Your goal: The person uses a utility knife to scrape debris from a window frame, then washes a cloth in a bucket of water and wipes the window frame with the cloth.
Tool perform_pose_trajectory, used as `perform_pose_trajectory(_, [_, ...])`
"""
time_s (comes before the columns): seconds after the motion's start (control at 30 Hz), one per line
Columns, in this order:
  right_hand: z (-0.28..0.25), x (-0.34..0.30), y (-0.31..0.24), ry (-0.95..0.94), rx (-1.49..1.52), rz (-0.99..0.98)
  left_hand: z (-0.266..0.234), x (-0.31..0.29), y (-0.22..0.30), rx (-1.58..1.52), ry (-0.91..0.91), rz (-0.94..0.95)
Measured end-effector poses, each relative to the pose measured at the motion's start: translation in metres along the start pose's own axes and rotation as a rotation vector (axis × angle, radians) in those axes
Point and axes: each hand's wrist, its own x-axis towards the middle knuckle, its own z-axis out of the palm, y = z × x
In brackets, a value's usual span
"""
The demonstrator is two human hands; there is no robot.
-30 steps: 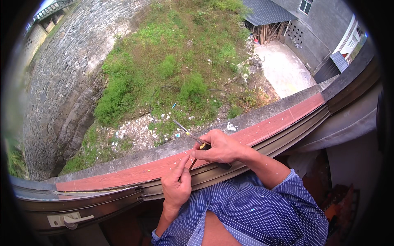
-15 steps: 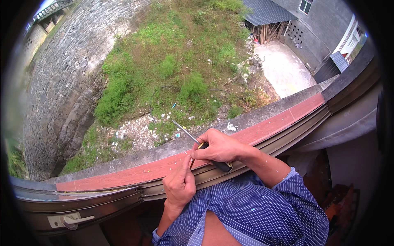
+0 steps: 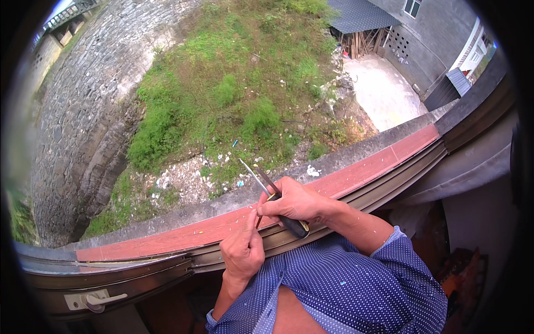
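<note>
My right hand (image 3: 296,201) is closed around a screwdriver (image 3: 295,226), its black and yellow handle sticking out below the palm. The metal shaft points up and to the left, beyond the sill. Beside that shaft, a second thin dark rod (image 3: 268,179) rises from the same fingers; its kind is unclear. My left hand (image 3: 243,250) is closed in a pinch, its fingertips meeting those of my right. A short, thin brown piece (image 3: 258,221) shows between the two hands, too small to identify.
A red tiled sill (image 3: 217,227) with small scraps runs under my hands, next to a dark metal window track (image 3: 311,236). A window handle (image 3: 97,299) is at lower left. Outside lie a grassy slope (image 3: 228,89), a stone wall (image 3: 83,106) and a concrete yard (image 3: 381,89).
My right hand has turned slightly, and the screwdriver tip has shifted right and up. The second dark rod now shows beside the shaft. My left hand has hardly moved.
</note>
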Motion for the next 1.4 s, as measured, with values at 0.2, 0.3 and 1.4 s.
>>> perform_pose_trajectory(0.2, [0.002, -0.001, 0.004, 0.018, 0.069, 0.005, 0.003, -0.002, -0.001, -0.055, 0.019, -0.083])
perform_pose_trajectory(0.3, [0.002, -0.002, 0.005, 0.029, 0.087, 0.014, 0.001, -0.004, -0.002, -0.145, -0.015, -0.212])
perform_pose_trajectory(1.4, [0.013, -0.009, -0.005, 0.086, 0.092, -0.01, -0.01, -0.003, -0.014, -1.767, -0.068, -0.756])
